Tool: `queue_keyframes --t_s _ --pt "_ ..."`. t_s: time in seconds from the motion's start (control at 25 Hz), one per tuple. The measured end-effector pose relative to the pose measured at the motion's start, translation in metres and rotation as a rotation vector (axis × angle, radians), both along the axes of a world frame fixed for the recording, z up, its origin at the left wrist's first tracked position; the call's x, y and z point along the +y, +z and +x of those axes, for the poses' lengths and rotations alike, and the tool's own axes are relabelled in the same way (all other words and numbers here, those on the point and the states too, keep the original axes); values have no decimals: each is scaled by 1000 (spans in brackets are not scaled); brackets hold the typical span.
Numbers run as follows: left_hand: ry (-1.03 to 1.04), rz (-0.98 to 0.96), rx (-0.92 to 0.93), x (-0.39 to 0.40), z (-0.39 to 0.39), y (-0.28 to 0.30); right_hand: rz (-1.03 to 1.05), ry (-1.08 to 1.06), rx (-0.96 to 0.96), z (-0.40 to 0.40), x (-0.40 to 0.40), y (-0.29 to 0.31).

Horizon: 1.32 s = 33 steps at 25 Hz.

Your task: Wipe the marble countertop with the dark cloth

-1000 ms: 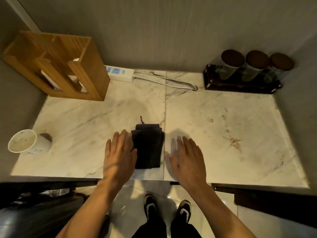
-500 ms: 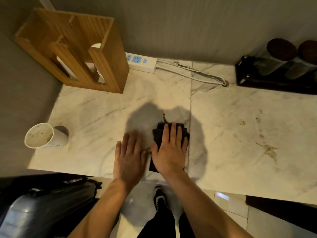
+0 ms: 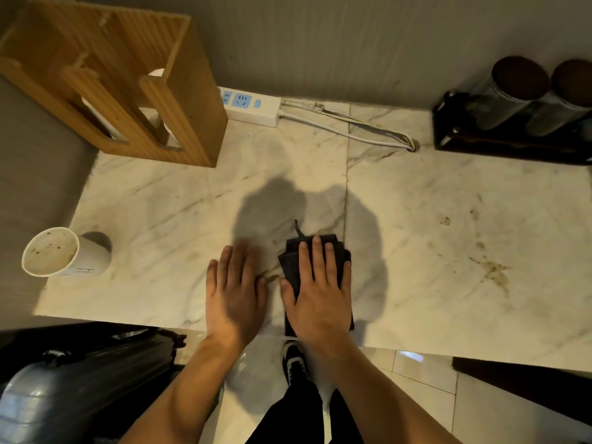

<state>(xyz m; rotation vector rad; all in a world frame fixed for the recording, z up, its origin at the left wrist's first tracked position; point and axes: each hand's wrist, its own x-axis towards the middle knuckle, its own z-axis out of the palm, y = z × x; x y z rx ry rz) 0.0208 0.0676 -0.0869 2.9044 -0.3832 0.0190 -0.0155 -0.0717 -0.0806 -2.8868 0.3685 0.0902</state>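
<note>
The folded dark cloth (image 3: 289, 263) lies on the white marble countertop (image 3: 432, 200) near its front edge, just left of the seam between two slabs. My right hand (image 3: 317, 293) lies flat on top of the cloth, fingers together and pointing away from me, covering most of it. Beside it, my left hand (image 3: 234, 299) rests palm down on the bare marble to the left of the cloth, holding nothing. Brown stains (image 3: 495, 274) mark the marble to the right of the cloth.
A used paper cup (image 3: 64, 254) stands at the left edge. A wooden holder (image 3: 128, 84) occupies the back left corner, with a power strip (image 3: 250, 105) and cable (image 3: 352, 129) along the wall. A black tray of jars (image 3: 512, 123) sits back right. A suitcase (image 3: 80, 389) stands below left.
My right hand moved left from the bare marble onto the dark cloth and has stayed flat on it. The view shifted left and closer. My left hand stayed beside the cloth.
</note>
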Motion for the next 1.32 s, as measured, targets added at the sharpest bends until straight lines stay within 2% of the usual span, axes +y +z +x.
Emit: queue_keyframes --t_s 0.44,0.8,1.08,1.32 --pt "-99 59 53 -50 -29 0 -31 292 -51 -54 -89 -5" --pt "-82 -13 98 -93 -27 6 -73 635 29 -34 -161 1" --pt "-71 -62 93 -123 -23 1 -96 634 49 11 -190 3" --pt "-53 -26 116 -143 -15 -4 -104 604 34 43 -196 2"
